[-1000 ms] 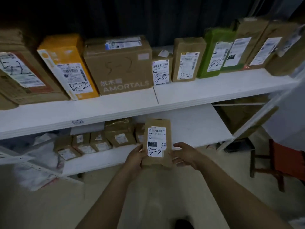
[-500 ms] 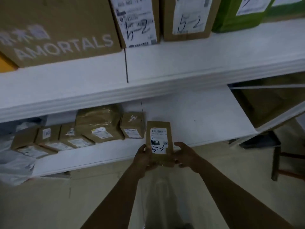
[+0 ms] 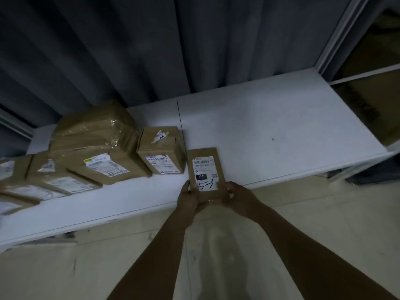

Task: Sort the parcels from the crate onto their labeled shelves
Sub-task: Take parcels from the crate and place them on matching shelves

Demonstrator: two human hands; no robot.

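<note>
A small flat brown parcel (image 3: 205, 169) with a white label marked "5-3" is held at its near end by both hands. My left hand (image 3: 187, 198) grips its left edge and my right hand (image 3: 239, 195) grips its right edge. The parcel's far end lies over the front part of the low white shelf (image 3: 270, 137), just right of a small brown box (image 3: 161, 151). Whether it rests on the shelf or hovers just above it I cannot tell.
Several brown parcels stand in a row on the shelf's left half, among them a large taped one (image 3: 95, 139) and flat ones (image 3: 62, 180). A dark curtain (image 3: 151, 50) hangs behind. A white upright post (image 3: 339, 37) bounds the shelf at right, with cartons (image 3: 368, 100) beyond.
The view has dropped from the upper "5-2" shelf to the lower shelf. Both hands have carried the parcel forward, so that it now lies over the shelf's front beside the small box.
</note>
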